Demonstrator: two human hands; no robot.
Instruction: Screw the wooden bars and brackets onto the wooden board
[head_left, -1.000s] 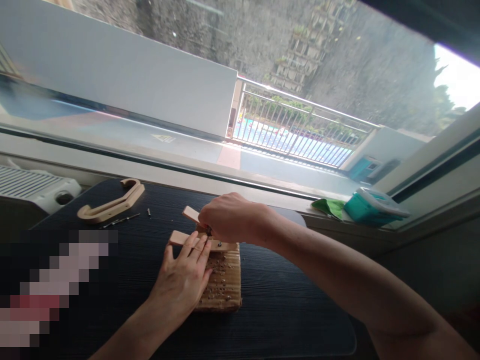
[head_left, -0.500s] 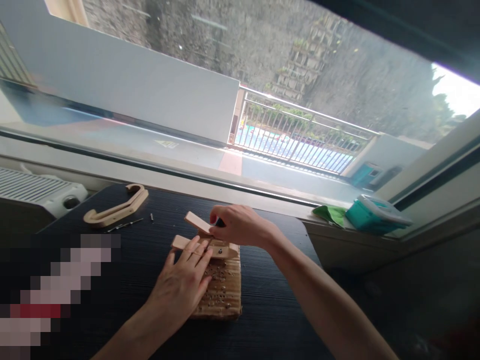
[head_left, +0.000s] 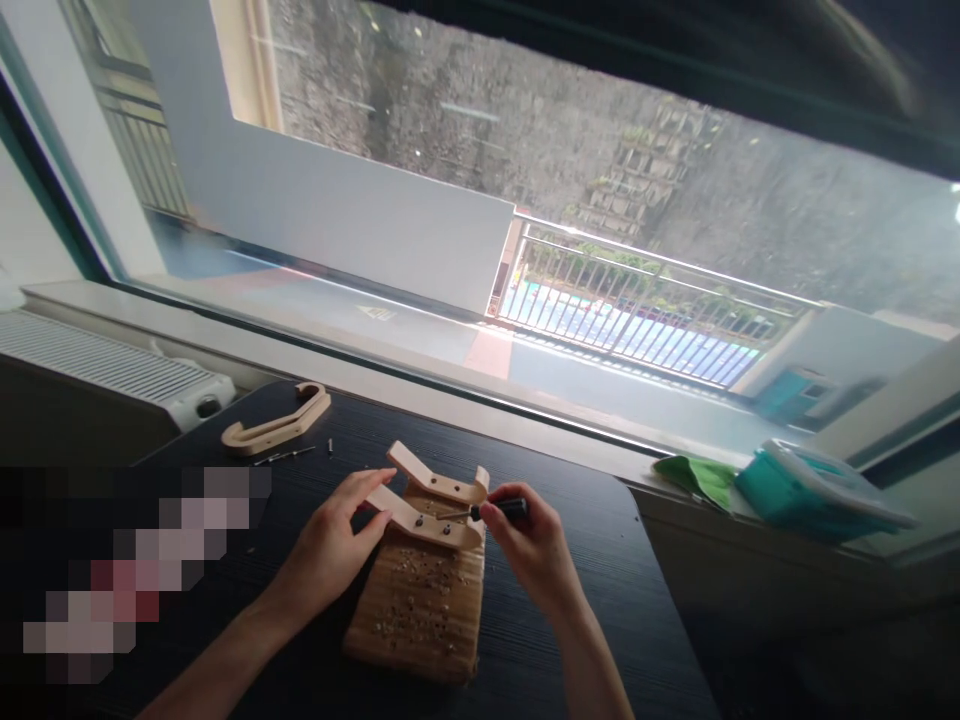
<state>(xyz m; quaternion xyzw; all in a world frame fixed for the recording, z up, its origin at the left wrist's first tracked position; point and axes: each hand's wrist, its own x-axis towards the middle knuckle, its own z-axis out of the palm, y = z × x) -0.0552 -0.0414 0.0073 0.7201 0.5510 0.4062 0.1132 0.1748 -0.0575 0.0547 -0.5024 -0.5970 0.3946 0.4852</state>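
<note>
My left hand (head_left: 330, 545) pinches the left end of the near curved wooden piece (head_left: 401, 510) between thumb and fingers. Held in my right hand (head_left: 536, 550) is a screwdriver (head_left: 511, 508) with a black handle; its thin shaft points left over the near piece. That piece has two dark holes or screw heads; which, I cannot tell. Just behind it lies a second curved wooden piece (head_left: 412, 467), also with two dark spots. Both rest on a brown, worn block (head_left: 427, 615) scattered with small holes and crumbs.
A dark table (head_left: 570, 480) carries all this. Toward its back left lie a hook-ended wooden piece (head_left: 281, 428), some thin metal bits (head_left: 300, 450) and a small metal pin (head_left: 330, 446). A green cloth (head_left: 694, 480) and teal box (head_left: 817, 495) stand on the windowsill; a radiator (head_left: 112, 360) is left.
My right hand has drawn back to the right from above the pieces, with the screwdriver now plainly visible. My left hand has shifted from lying across the near piece to pinching its left end.
</note>
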